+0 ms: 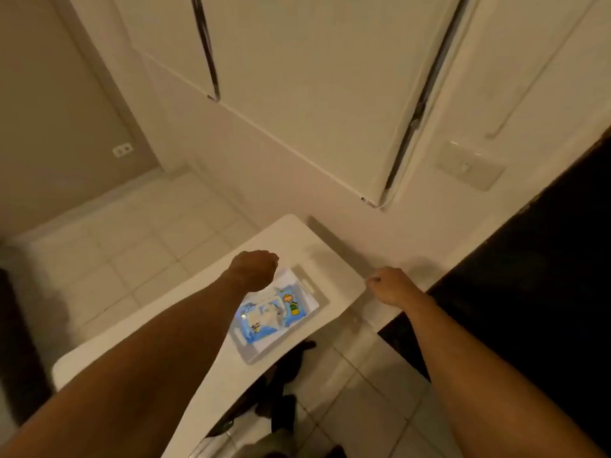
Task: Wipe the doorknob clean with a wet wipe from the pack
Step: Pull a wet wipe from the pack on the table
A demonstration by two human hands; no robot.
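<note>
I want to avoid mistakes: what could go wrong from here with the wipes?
The blue wet wipe pack lies close to the white table's edge; a one-hand pull may drag it off. Its flap looks open, so wipes may dry. Neither the left hand nor the right hand steadies it.

The pack of wipes [276,317] lies on the surface [185,342], close to its right edge and toward the far end. The left hand [253,269] sits above the pack's far left corner. The right hand [395,285] is to the right of the pack, at the far right corner of the surface. Beyond the surface stands a door [314,94]. Tiled floor [132,246] lies to the left and below.
</note>
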